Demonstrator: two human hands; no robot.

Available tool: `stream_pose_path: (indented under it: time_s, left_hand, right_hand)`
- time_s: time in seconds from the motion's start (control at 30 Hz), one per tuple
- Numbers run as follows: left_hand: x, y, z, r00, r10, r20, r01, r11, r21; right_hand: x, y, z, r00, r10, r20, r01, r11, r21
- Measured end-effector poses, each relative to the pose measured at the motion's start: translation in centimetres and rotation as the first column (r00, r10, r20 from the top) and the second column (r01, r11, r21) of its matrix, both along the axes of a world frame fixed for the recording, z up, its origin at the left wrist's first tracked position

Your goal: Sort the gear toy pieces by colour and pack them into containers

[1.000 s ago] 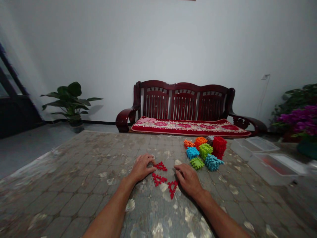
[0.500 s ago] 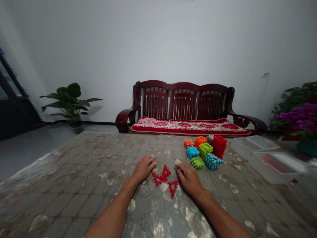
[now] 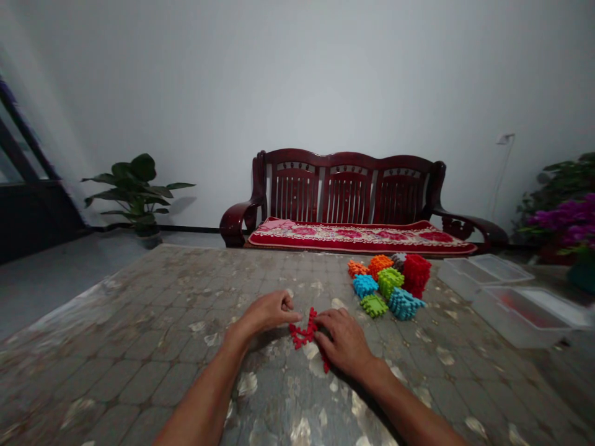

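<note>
- Toothed red pieces [image 3: 302,336] lie on the patterned tablecloth [image 3: 139,347] in the lower middle of the frame, between the two hands; one arm of the cluster points up the frame. Whether they are joined or merely touching cannot be told.
- Another red piece [image 3: 326,365] shows just below them, partly hidden by the right hand.
- The right hand [image 3: 346,341], right of centre, has its fingers bent and its tips at the cluster's right edge; how firmly it grips, if at all, cannot be told.
- The left hand [image 3: 269,311], left of the cluster, is half open: fingers curled, thumb stretched towards the red, nothing visible held.
- The step in hand looks like positioning the red pieces against one another. The next move, I judge, calls for a steady hold on one piece and edges lined up tooth to tooth.
- Right of centre, further up the cloth, stand a red stack [image 3: 416,274], a green stack [image 3: 389,282], blue and orange ones, and a flat green piece [image 3: 373,305].
- Clear plastic boxes [image 3: 495,322] sit at the right; a wooden bench [image 3: 346,192] spans the middle behind.
</note>
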State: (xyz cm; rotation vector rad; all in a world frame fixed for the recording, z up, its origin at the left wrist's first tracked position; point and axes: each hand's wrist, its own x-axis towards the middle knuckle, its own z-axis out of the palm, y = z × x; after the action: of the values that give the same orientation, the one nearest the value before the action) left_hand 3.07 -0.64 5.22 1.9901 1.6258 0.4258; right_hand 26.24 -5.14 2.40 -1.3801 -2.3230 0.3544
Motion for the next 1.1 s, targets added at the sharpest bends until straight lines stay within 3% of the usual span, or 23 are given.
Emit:
stream_pose_path:
  time_s: [0.1, 0.23, 0.37, 0.47, 0.57, 0.9, 1.1]
  left_hand:
    - [1.0, -1.4, 1.2, 0.982, -0.047, -0.184, 0.030, 0.995, -0.095]
    - [2.4, -2.4, 0.9, 0.960, -0.082, -0.269, 0.069, 0.996, -0.060]
    - [3.0, -1.7, -0.7, 0.984, -0.124, -0.125, 0.131, 0.990, 0.051]
    - [3.2, -1.0, -1.9, 0.995, -0.096, 0.039, 0.090, 0.986, 0.141]
    - [3.2, -0.6, -2.6, 0.989, -0.032, 0.144, 0.016, 0.994, 0.110]
    - [4.0, -0.6, -3.1, 0.991, 0.023, 0.130, -0.037, 0.993, 0.108]
    - [4.3, -0.2, -3.8, 0.974, 0.070, 0.215, -0.097, 0.989, 0.116]
  right_hand:
    - [0.7, 1.0, -0.4, 0.999, -0.032, -0.010, 0.032, 0.999, -0.021]
    - [1.4, 1.6, -0.8, 0.993, -0.103, -0.052, 0.102, 0.995, -0.024]
    - [1.4, 1.7, -1.0, 0.997, -0.060, -0.056, 0.058, 0.998, -0.024]
    - [1.5, 1.9, -1.1, 0.996, -0.038, -0.075, 0.034, 0.998, -0.050]
    - [1.7, 2.2, -1.1, 0.989, -0.093, -0.115, 0.085, 0.994, -0.070]
    - [0.6, 1.6, 0.3, 0.987, -0.164, -0.005, 0.163, 0.986, -0.035]
    - [-1.7, 2.7, 1.8, 0.937, -0.290, 0.196, 0.305, 0.951, -0.048]
